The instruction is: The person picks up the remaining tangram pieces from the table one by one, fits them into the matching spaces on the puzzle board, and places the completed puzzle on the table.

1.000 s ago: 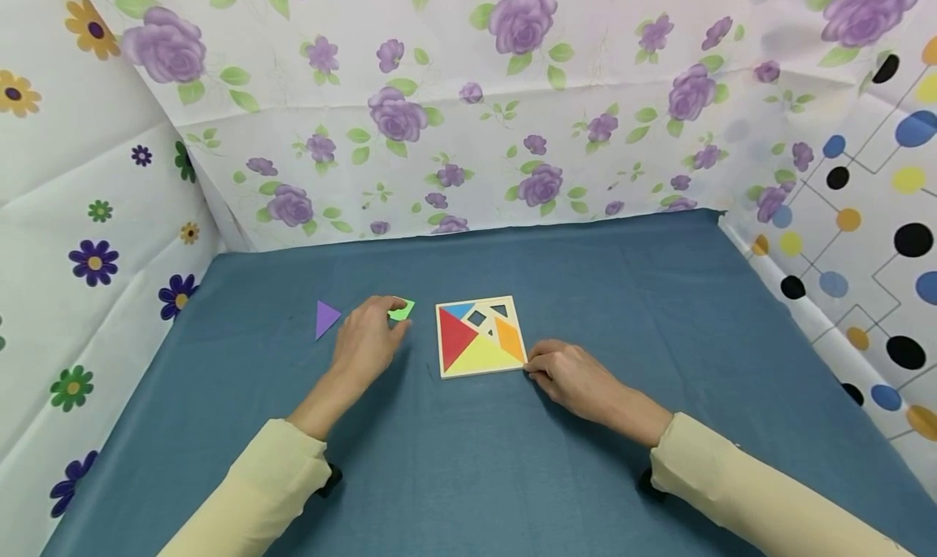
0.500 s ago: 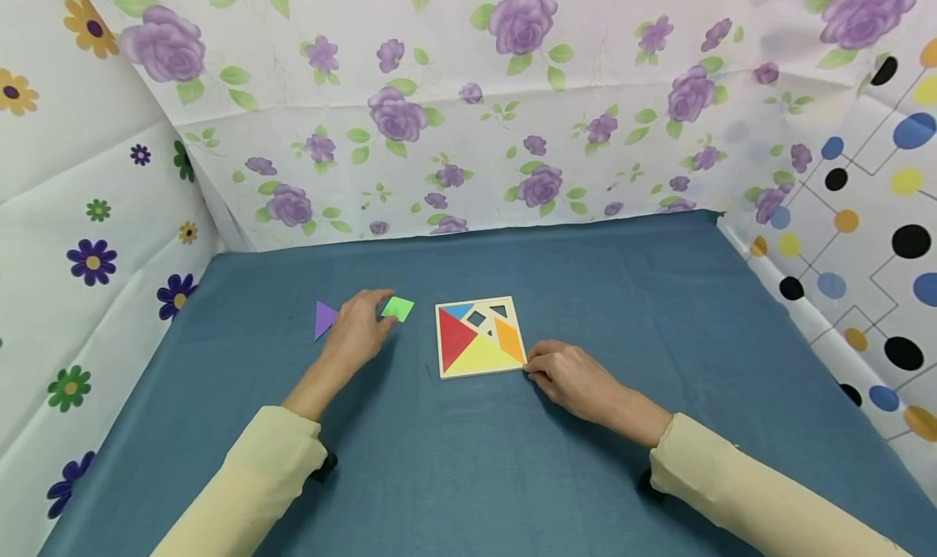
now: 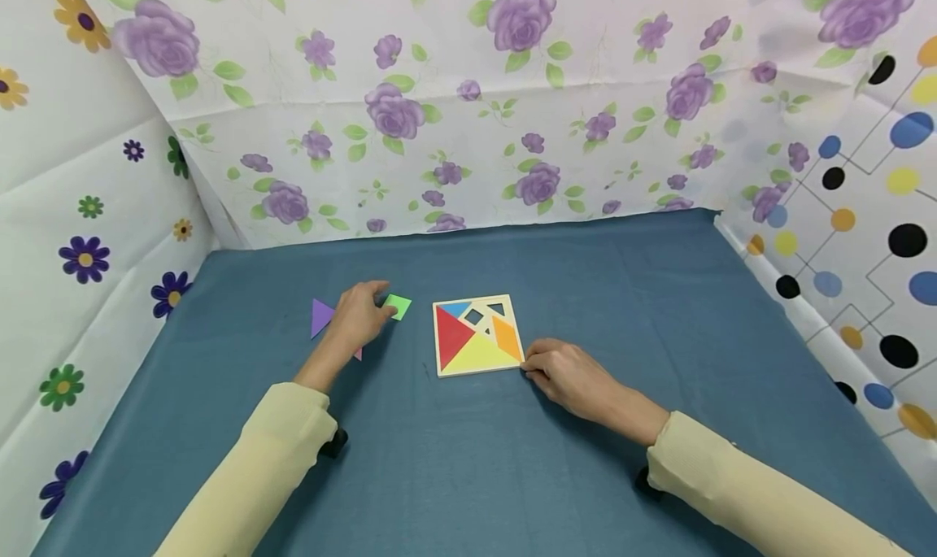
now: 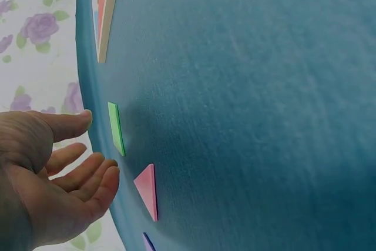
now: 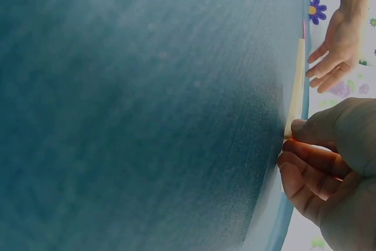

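My left hand (image 3: 357,313) hovers beside the green square piece (image 3: 398,306). In the left wrist view its thumb and loosely bent fingers stand apart from the green piece, with nothing between them. A wooden tangram board (image 3: 510,313) lies flat on the cloth, with red, yellow, orange and blue pieces in it and several dark gaps near its top. At the board's lower right corner my right hand (image 3: 564,370) pinches the edge between thumb and fingers. A pink triangle (image 4: 148,195) lies below the left hand, mostly hidden in the head view.
A purple triangle (image 3: 320,317) lies left of the left hand, partly covered by it. Blue cloth (image 3: 468,459) covers the table. Flowered sheeting (image 3: 454,102) rises behind it, and dotted sheeting (image 3: 864,240) stands on the right.
My left hand has drawn back left from the green piece, which now shows more fully. The pink triangle's tip has come into sight under that hand. The right hand stays at the board's corner.
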Demonstrator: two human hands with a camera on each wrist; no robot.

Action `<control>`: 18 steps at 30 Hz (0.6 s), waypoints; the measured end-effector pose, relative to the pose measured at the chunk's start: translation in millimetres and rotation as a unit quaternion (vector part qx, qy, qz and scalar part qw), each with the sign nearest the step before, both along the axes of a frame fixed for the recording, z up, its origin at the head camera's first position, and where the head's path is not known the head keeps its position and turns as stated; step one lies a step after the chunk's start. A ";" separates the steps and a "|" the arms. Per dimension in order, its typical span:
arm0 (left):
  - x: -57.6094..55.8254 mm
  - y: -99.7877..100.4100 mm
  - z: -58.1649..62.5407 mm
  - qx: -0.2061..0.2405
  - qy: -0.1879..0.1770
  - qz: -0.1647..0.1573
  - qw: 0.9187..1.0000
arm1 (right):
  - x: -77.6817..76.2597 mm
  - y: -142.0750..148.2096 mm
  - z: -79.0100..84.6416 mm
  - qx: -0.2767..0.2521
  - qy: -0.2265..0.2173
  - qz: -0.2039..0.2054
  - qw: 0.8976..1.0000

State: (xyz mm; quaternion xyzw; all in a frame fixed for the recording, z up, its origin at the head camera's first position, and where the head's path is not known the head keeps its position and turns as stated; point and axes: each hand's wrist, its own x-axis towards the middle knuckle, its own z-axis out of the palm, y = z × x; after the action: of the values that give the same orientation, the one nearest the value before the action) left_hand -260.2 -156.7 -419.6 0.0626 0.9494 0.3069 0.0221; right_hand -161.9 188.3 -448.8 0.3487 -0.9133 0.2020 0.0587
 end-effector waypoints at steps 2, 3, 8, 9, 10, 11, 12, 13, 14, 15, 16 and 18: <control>-2.6 0.5 -0.4 0.003 -0.003 -0.001 1.000 | -0.2 0.0 -0.2 0.001 0.001 0.001 1.000; -3.7 0.9 -0.7 0.004 -0.003 -0.002 1.000 | -0.3 0.0 -0.4 0.001 0.001 0.001 1.000; -8.4 1.4 -0.5 0.000 -0.005 0.001 1.000 | -0.4 -1.0 -0.3 0.004 0.002 -0.002 1.000; -9.0 1.3 -0.7 -0.001 -0.006 0.002 1.000 | -0.2 -1.2 -0.1 0.004 0.002 -0.003 1.000; -10.0 1.6 -0.6 -0.001 -0.009 0.002 1.000 | -0.1 -1.1 0.1 0.004 0.002 -0.004 1.000; -10.9 1.8 -0.6 0.000 -0.011 0.002 1.000 | -0.1 -1.0 0.3 0.004 0.001 -0.004 1.000; -11.6 2.0 -0.5 0.001 -0.014 0.003 1.000 | 0.1 -1.1 0.6 0.005 0.002 -0.003 1.000; -12.2 2.0 -0.5 0.000 -0.018 0.004 1.000 | 0.2 -1.2 0.8 0.005 0.001 -0.002 1.000; -13.0 2.0 -0.6 -0.001 -0.021 0.004 1.000 | 0.2 -1.2 1.0 0.004 0.000 -0.002 1.000; -13.8 2.1 -0.6 -0.001 -0.023 0.005 1.000 | 0.3 -1.2 1.1 0.004 -0.001 -0.001 1.000; -14.6 2.3 -0.7 -0.003 -0.023 0.004 1.000 | 0.2 -1.2 1.1 0.004 -0.003 -0.001 1.000; -16.3 2.7 -1.0 -0.005 -0.021 0.002 1.000 | 0.2 -1.2 1.4 0.004 -0.004 -0.002 1.000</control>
State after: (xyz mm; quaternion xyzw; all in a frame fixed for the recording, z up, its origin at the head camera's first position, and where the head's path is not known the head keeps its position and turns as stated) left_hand -276.5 -154.1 -420.6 0.0537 0.9505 0.3032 0.0417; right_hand -161.7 187.1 -447.5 0.3462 -0.9152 0.1993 0.0540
